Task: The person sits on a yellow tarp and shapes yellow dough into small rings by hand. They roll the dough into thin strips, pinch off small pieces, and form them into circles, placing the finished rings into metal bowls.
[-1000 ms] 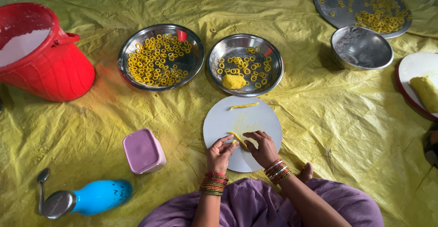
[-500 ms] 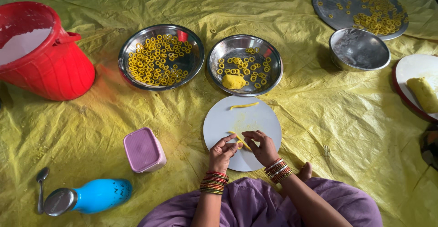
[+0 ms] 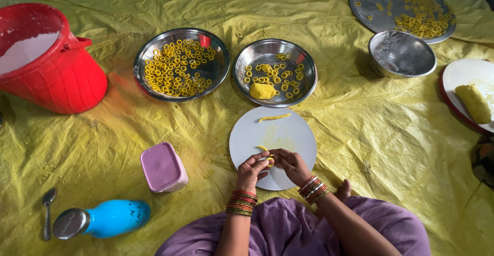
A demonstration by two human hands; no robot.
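Note:
My left hand and my right hand meet over the near edge of a round white board. Together they pinch a thin yellow dough strip that curls between the fingertips. Another short dough strip lies at the board's far edge. Beyond the board stand two steel bowls: one with dough rings and a yellow dough lump, and a fuller one with many yellow rings.
A red bucket of white flour stands at the far left. A pink lidded box, a blue bottle lying on its side and a spoon are near left. At right: an empty steel bowl, a ring-covered steel tray, a plate with dough.
The hands stay at the board's near edge, working the dough strip between the fingers; it now curls more. Nothing else has moved.

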